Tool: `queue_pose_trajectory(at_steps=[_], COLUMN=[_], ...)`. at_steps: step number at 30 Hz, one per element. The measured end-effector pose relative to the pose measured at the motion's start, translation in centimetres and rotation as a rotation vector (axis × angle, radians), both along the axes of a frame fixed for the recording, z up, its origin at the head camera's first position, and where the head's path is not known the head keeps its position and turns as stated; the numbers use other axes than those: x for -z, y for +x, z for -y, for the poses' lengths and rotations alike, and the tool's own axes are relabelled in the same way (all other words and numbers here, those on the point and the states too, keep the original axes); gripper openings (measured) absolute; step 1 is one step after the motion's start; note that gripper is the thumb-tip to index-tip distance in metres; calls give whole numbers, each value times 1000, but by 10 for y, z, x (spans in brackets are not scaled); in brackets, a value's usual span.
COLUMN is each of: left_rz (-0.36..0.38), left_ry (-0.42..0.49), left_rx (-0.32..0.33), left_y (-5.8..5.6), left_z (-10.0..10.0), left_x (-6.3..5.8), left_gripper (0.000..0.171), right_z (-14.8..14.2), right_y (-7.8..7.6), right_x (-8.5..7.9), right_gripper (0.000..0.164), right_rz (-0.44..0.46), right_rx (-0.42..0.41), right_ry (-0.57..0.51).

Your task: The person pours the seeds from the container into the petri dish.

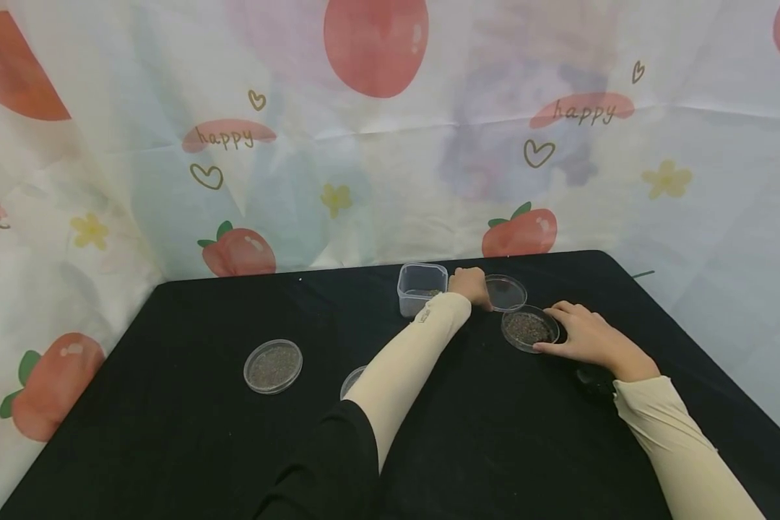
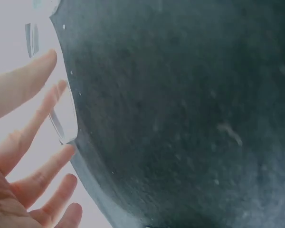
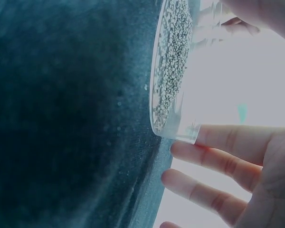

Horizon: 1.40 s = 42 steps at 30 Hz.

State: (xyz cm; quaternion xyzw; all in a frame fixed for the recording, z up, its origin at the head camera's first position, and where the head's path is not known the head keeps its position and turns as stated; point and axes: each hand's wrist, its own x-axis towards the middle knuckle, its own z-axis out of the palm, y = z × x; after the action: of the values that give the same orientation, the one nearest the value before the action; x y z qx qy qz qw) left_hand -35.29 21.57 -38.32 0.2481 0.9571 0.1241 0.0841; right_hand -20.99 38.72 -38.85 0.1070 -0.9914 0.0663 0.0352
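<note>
At the back of the table my left hand (image 1: 471, 285) reaches to a clear petri dish lid (image 1: 505, 292), its fingertips at the lid's near-left side. In the left wrist view the fingers are loosely extended beside the lid (image 2: 64, 114), the thumb and forefinger overlapping it. My right hand (image 1: 591, 336) holds a petri dish (image 1: 529, 328) of dark brown grains by its right side, thumb at the front and fingers behind. The right wrist view shows the dish (image 3: 173, 71) edge-on with the forefinger against its wall. The dish stands just in front of the lid.
A clear square plastic tub (image 1: 422, 285) with some grains inside stands left of my left hand. Farther left lies a round dish (image 1: 273, 367) of greyish grains. Another clear round rim (image 1: 351, 379) shows partly behind my left sleeve. A printed curtain (image 1: 377, 166) hangs behind the black-covered table (image 1: 195, 433).
</note>
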Motion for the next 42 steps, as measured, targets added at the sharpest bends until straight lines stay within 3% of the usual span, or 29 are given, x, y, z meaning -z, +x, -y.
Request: queue_pose_trajectory(at_steps=[4, 8, 11, 17, 25, 32, 37, 42], left_rz=[8, 81, 130, 132, 65, 47, -65, -264], left_ry=[24, 121, 164, 137, 44, 76, 73, -6], left_rx=[19, 70, 128, 157, 86, 64, 127, 292], left_y=[1, -1, -4, -5, 2, 2, -5, -3], left_z=[5, 8, 7, 5, 2, 1, 2, 9], left_x=[2, 8, 12, 15, 15, 12, 2, -14], left_gripper=[48, 87, 101, 99, 95, 101, 105, 103], right_z=[1, 2, 3, 3, 2, 2, 0, -1], right_y=[0, 0, 0, 1, 3, 2, 1, 0], right_x=[-1, 1, 2, 1, 5, 5, 2, 0], right_gripper=[77, 77, 77, 77, 79, 79, 77, 77], right_rz=[3, 18, 22, 16, 38, 28, 13, 19], right_rx=[1, -2, -5, -4, 11, 4, 0, 1], right_ry=[-4, -16, -16, -17, -17, -14, -18, -28])
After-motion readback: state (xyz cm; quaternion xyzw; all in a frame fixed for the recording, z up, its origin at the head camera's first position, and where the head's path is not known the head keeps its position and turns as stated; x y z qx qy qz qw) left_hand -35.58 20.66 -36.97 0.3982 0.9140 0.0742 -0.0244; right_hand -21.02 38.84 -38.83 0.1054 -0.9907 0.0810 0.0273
